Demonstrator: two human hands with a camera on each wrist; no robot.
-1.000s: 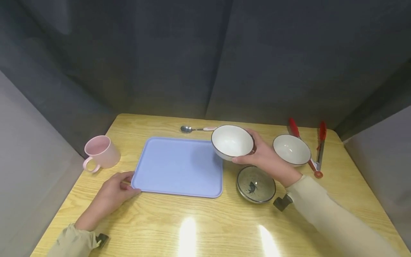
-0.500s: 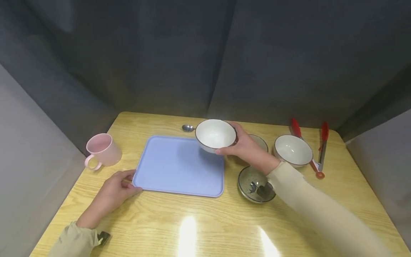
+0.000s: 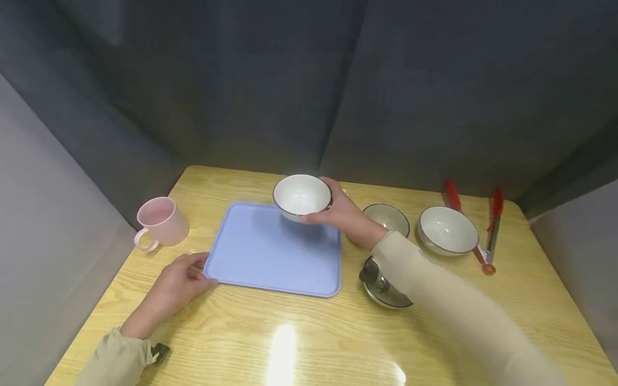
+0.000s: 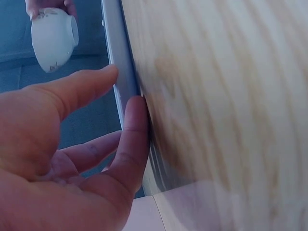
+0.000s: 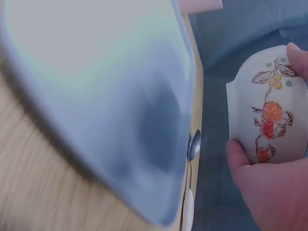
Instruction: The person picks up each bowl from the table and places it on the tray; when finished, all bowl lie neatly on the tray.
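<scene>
My right hand [image 3: 350, 217] grips a white bowl [image 3: 301, 195] with a dark rim, thumb on the near side and fingers round the far side. The bowl is raised over the back of a light blue tray [image 3: 270, 257], casting a shadow on it. In the right wrist view, orange and red fruit with brown leaves decorate the outside of the bowl [image 5: 267, 115]. At the tray's front left corner, my left hand [image 3: 174, 284] holds the edge between thumb and fingers; the left wrist view shows the fingertips at the rim [image 4: 122, 72].
A pink mug [image 3: 164, 222] stands left of the tray. To the right sit a greyish bowl [image 3: 386, 217], a white bowl [image 3: 448, 230] and a patterned bowl [image 3: 386, 297] partly behind my sleeve. Red-tipped tongs [image 3: 493, 230] lie far right. Behind the tray lies a spoon [image 5: 194, 144].
My right hand has carried the white bowl leftward, from the tray's right edge to over its back part. The greyish bowl behind the arm has come into view. The left hand stays at the corner.
</scene>
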